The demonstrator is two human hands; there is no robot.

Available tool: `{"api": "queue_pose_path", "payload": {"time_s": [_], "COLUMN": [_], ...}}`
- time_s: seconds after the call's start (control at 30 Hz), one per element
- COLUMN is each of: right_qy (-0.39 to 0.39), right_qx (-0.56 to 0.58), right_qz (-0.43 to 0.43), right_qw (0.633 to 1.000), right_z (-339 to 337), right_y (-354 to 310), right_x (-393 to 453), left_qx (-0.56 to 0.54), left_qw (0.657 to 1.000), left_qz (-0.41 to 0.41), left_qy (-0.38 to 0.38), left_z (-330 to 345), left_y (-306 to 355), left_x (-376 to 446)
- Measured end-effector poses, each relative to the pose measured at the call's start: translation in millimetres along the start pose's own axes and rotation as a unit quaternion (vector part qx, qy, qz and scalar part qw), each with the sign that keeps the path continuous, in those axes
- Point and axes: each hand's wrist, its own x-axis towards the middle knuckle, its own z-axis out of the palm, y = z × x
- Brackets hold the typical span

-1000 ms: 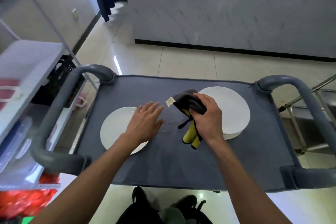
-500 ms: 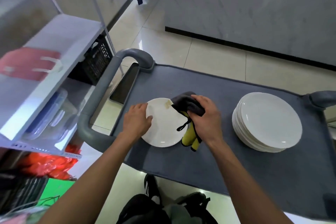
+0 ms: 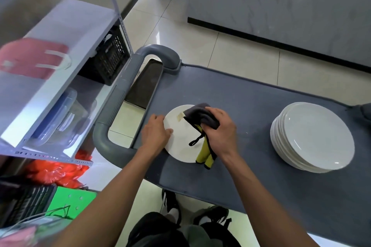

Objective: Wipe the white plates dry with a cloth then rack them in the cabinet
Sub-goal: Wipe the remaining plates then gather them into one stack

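— Where's the plate?
— Flat on the cart [image 3: 261, 166], my left hand [image 3: 155, 136] gripping the plate [image 3: 180, 140] rim.
— The cloth?
— My right hand [image 3: 220, 132] clenches the cloth [image 3: 200, 115], long end trailing toward me. The plate stack [image 3: 313, 136] sits well right.

No readable text anywhere in view.

The small pale tag [image 3: 181, 116] sewn to the grey and yellow cloth [image 3: 201, 118] shows no legible print, and the pink bag [image 3: 33, 57] on the metal shelf [image 3: 84, 26] is too blurred for any lettering to be made out. The white plates and the grey cart top carry no marks, brands or numbers.
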Motion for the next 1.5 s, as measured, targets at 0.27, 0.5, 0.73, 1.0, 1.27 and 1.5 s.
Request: {"api": "queue_pose_path", "payload": {"time_s": [0.27, 0.5, 0.73, 1.0, 1.27, 1.5], "right_qy": [-0.015, -0.122, -0.177, -0.149, -0.122, -0.056], "right_qx": [-0.007, -0.059, -0.121, -0.110, -0.135, -0.149], "right_qz": [0.012, 0.033, -0.060, -0.082, -0.157, -0.178], "right_qw": [1.000, 0.990, 0.975, 0.979, 0.971, 0.971], "right_z": [27, 39, 35, 42, 30, -14], "right_y": [7, 26, 54, 52, 33, 7], "right_x": [5, -10, -28, -31, -8, 28], "left_qx": [-0.050, -0.168, -0.264, -0.386, -0.457, -0.481], "left_qw": [0.997, 0.982, 0.955, 0.894, 0.866, 0.857], "left_qz": [-0.050, -0.062, -0.075, -0.111, -0.092, -0.060], "left_qy": [-0.036, -0.056, -0.112, -0.199, -0.182, -0.176], "left_z": [-3, -7, -9, -10, -19, -26], "left_y": [1, 11, 5, 2, 24, 68], "left_x": [8, 16, 18, 8, -1, -8]}}
